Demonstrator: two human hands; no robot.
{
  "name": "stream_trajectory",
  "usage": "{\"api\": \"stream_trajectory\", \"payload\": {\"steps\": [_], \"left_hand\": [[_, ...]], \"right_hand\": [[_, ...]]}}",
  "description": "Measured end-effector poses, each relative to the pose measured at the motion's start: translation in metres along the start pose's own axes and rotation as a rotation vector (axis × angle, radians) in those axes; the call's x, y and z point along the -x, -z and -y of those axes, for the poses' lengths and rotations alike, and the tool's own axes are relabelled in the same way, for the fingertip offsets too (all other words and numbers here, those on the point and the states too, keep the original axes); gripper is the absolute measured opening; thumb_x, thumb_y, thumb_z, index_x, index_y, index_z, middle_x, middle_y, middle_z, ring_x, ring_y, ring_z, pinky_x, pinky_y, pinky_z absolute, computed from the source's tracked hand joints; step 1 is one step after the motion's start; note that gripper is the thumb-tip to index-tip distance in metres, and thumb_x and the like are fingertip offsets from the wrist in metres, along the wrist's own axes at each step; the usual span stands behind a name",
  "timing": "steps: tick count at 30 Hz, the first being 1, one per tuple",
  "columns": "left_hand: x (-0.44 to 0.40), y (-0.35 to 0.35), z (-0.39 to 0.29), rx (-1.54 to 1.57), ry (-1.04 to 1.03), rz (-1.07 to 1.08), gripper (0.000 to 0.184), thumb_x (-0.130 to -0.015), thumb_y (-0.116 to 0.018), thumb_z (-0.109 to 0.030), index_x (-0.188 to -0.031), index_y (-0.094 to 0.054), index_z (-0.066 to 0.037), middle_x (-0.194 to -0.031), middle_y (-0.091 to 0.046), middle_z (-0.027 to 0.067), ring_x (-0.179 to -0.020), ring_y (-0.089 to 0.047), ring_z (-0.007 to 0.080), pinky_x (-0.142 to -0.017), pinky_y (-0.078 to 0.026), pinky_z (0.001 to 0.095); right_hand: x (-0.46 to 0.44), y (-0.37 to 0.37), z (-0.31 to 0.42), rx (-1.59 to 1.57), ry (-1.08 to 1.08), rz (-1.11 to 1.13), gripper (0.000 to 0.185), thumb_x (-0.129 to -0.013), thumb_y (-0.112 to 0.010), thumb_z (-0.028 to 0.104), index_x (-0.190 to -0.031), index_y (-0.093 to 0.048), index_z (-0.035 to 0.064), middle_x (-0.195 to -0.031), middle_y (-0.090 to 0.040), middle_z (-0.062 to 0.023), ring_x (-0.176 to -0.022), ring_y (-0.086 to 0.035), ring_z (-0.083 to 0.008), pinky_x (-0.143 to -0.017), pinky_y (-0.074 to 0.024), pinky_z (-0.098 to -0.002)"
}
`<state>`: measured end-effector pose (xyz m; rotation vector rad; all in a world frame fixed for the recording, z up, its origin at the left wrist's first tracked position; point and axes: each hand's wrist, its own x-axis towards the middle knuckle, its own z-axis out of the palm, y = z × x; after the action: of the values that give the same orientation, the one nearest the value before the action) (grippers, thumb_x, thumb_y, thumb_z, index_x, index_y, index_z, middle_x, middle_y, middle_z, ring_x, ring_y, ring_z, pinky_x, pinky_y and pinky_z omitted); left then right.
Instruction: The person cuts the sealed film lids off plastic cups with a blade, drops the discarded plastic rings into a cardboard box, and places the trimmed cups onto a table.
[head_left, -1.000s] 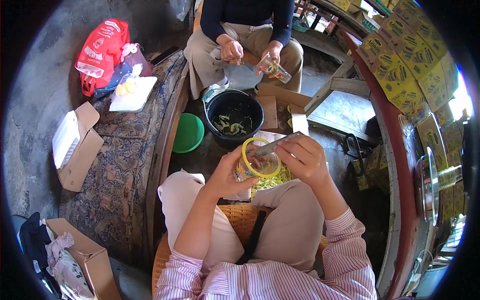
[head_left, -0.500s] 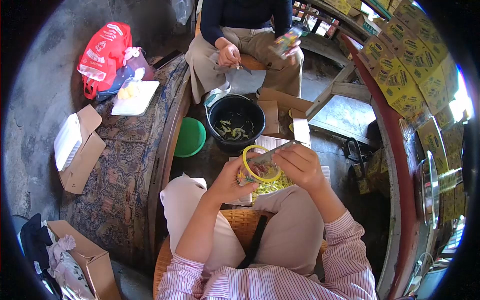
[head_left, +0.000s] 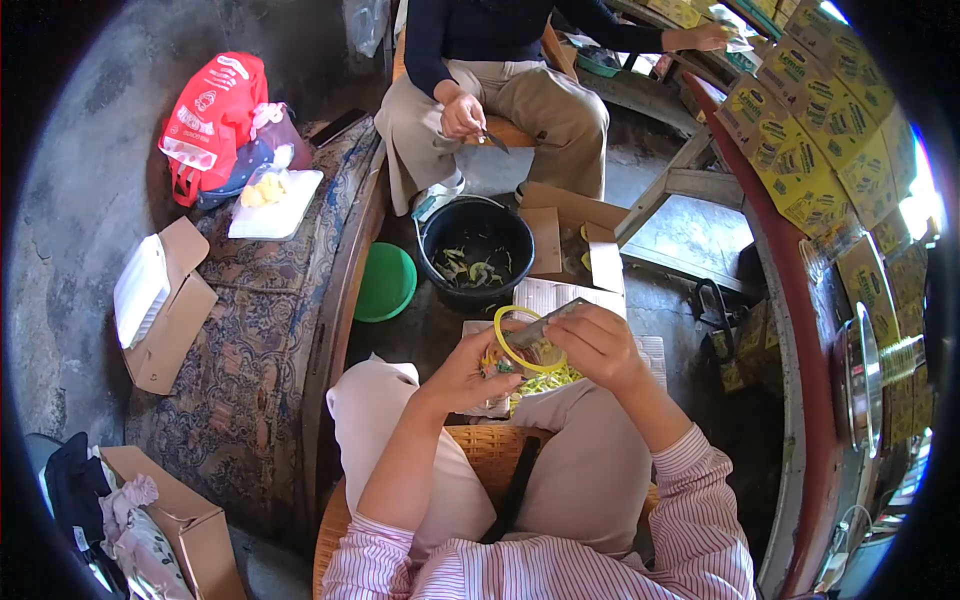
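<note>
My left hand (head_left: 462, 374) is wrapped round a clear printed plastic cup (head_left: 499, 358) with a yellow rim, tilted so its mouth faces right and up. Fingers of my right hand (head_left: 602, 346) pinch a flat grey knife (head_left: 541, 327), whose blade lies across the mouth of the cup at the yellow rim. My grip hides part of the knife. Below both hands, between my knees, a heap of yellow-green strips (head_left: 548, 382) lies on cardboard.
A black bucket (head_left: 476, 293) with some strips inside stands ahead, beside a green lid (head_left: 384, 282) and an open cardboard box (head_left: 545, 240). Opposite sits a co-worker (head_left: 495, 95), a small knife in one hand. Stacked yellow cartons (head_left: 790, 130) line the right side.
The co-worker's arm has swung out to the right, toward the cartons, carrying a cup. My hands stay close together, with the cup and knife slightly turned.
</note>
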<state>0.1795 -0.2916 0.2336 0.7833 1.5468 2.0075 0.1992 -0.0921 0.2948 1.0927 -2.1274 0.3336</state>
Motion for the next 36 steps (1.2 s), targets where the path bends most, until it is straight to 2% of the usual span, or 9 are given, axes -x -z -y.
{"api": "stream_trajectory", "payload": {"steps": [4,7,10,13,17,19,22,31,36], "left_hand": [[0.002,0.001,-0.002,0.083,0.122,0.016,0.056,-0.073,-0.059,-0.003,-0.124,-0.037,-0.002,-0.094,-0.057,0.0082,-0.087,-0.057,0.0137,-0.070,-0.050,0.0265],[0.001,0.004,0.006,0.109,0.054,0.079,0.056,-0.073,-0.059,-0.002,-0.125,-0.037,-0.003,-0.100,-0.056,0.0100,-0.090,-0.056,0.0160,-0.072,-0.051,0.0287],[0.001,0.004,0.009,0.108,0.100,0.087,0.056,-0.074,-0.059,-0.004,-0.125,-0.036,-0.003,-0.106,-0.054,0.0110,-0.092,-0.056,0.0169,-0.074,-0.051,0.0284],[0.003,0.001,-0.001,0.286,0.219,0.088,0.059,-0.073,-0.062,-0.007,-0.126,-0.034,-0.002,-0.107,-0.053,0.0101,-0.096,-0.054,0.0163,-0.079,-0.048,0.0298],[-0.006,-0.010,0.016,0.051,-0.068,-0.007,0.070,-0.067,-0.070,-0.009,-0.126,-0.033,-0.002,-0.113,-0.049,0.0098,-0.103,-0.050,0.0162,-0.089,-0.041,0.0314],[-0.009,-0.015,0.003,-0.122,-0.187,-0.033,0.075,-0.063,-0.073,-0.009,-0.126,-0.034,-0.003,-0.116,-0.046,0.0098,-0.106,-0.048,0.0164,-0.092,-0.038,0.0312],[-0.010,-0.019,0.002,-0.215,-0.200,-0.134,0.075,-0.060,-0.075,-0.009,-0.124,-0.036,-0.003,-0.117,-0.044,0.0107,-0.106,-0.048,0.0173,-0.092,-0.037,0.0299],[-0.010,-0.022,-0.002,-0.308,-0.248,-0.147,0.072,-0.062,-0.075,-0.007,-0.123,-0.037,-0.003,-0.117,-0.046,0.0099,-0.106,-0.047,0.0168,-0.088,-0.040,0.0303],[-0.008,-0.021,-0.005,-0.196,-0.225,-0.119,0.072,-0.063,-0.074,-0.007,-0.123,-0.036,-0.003,-0.116,-0.046,0.0097,-0.106,-0.047,0.0169,-0.089,-0.040,0.0304]], "right_hand": [[0.000,0.001,0.001,-0.015,0.005,0.000,0.026,-0.058,-0.061,0.002,-0.083,-0.059,-0.0038,-0.076,-0.057,-0.0084,-0.069,-0.058,-0.0197,-0.058,-0.0516,-0.0281],[-0.002,0.003,0.004,-0.043,-0.020,0.019,0.028,-0.058,-0.061,0.002,-0.084,-0.059,-0.0048,-0.074,-0.057,-0.0081,-0.068,-0.058,-0.0197,-0.058,-0.0516,-0.0285],[0.000,0.001,0.006,-0.052,-0.047,-0.015,0.036,-0.057,-0.060,-0.001,-0.092,-0.058,-0.0047,-0.073,-0.056,-0.0081,-0.063,-0.057,-0.0198,-0.054,-0.0493,-0.0292],[0.008,-0.004,0.006,-0.073,-0.139,-0.066,0.042,-0.060,-0.061,-0.005,-0.101,-0.055,-0.0042,-0.068,-0.055,-0.0088,-0.057,-0.055,-0.0208,-0.048,-0.0457,-0.0306],[0.002,-0.003,0.000,-0.080,-0.213,-0.133,0.041,-0.068,-0.062,-0.006,-0.107,-0.052,-0.0039,-0.062,-0.054,-0.0102,-0.053,-0.053,-0.0226,-0.046,-0.0439,-0.0317],[0.000,-0.002,0.000,-0.025,-0.190,-0.132,0.042,-0.067,-0.062,-0.007,-0.108,-0.052,-0.0041,-0.063,-0.054,-0.0101,-0.053,-0.053,-0.0222,-0.047,-0.0443,-0.0317],[0.002,0.000,0.000,0.020,-0.169,-0.107,0.044,-0.066,-0.061,-0.007,-0.108,-0.052,-0.0050,-0.064,-0.054,-0.0100,-0.054,-0.053,-0.0213,-0.047,-0.0447,-0.0314],[0.010,0.006,-0.005,0.069,-0.094,-0.035,0.049,-0.060,-0.060,-0.006,-0.108,-0.052,-0.0071,-0.066,-0.053,-0.0092,-0.057,-0.052,-0.0191,-0.049,-0.0455,-0.0294],[0.008,0.009,-0.005,0.065,-0.120,-0.030,0.049,-0.060,-0.060,-0.005,-0.109,-0.052,-0.0071,-0.065,-0.052,-0.0075,-0.055,-0.051,-0.0183,-0.048,-0.0449,-0.0289]]}}
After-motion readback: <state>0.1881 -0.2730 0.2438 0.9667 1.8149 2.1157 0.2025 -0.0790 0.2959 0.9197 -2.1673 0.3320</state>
